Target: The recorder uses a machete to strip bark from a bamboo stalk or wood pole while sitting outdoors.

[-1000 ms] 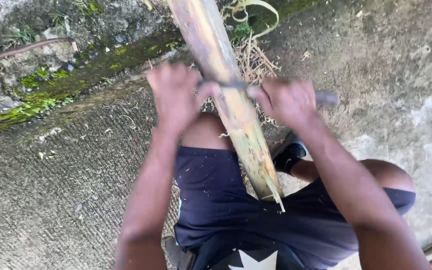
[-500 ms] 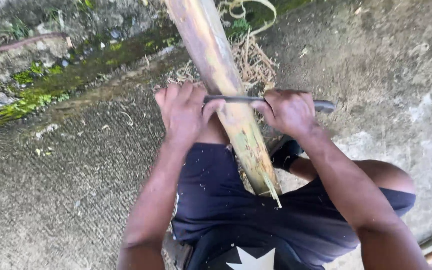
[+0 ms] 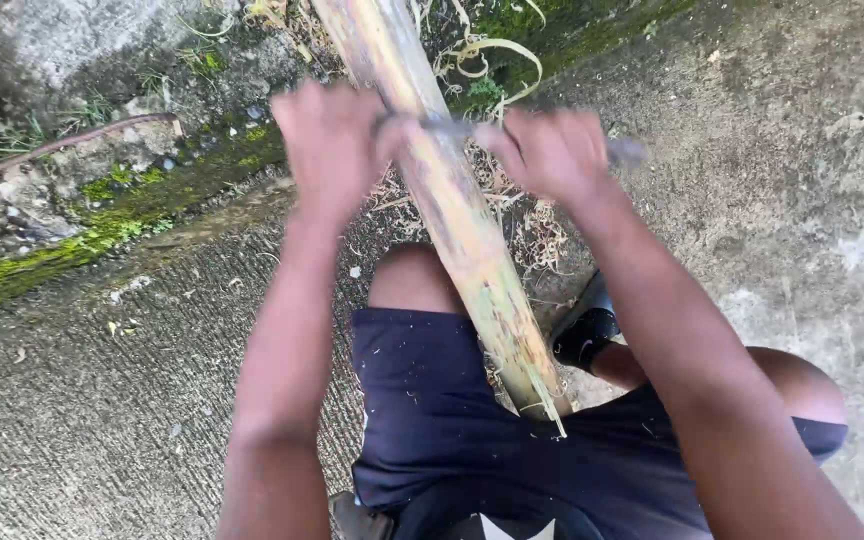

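two hands, left hand (image 3: 332, 145) and right hand (image 3: 552, 155), each grip clamped on a blade (image 3: 452, 127) across the pale stalk (image 3: 462, 230)

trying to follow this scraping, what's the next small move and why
Probably draw the blade toward the body along the bamboo pole. The left hand and right hand grip its two ends across the pole's far part, with unscraped length and shavings below.
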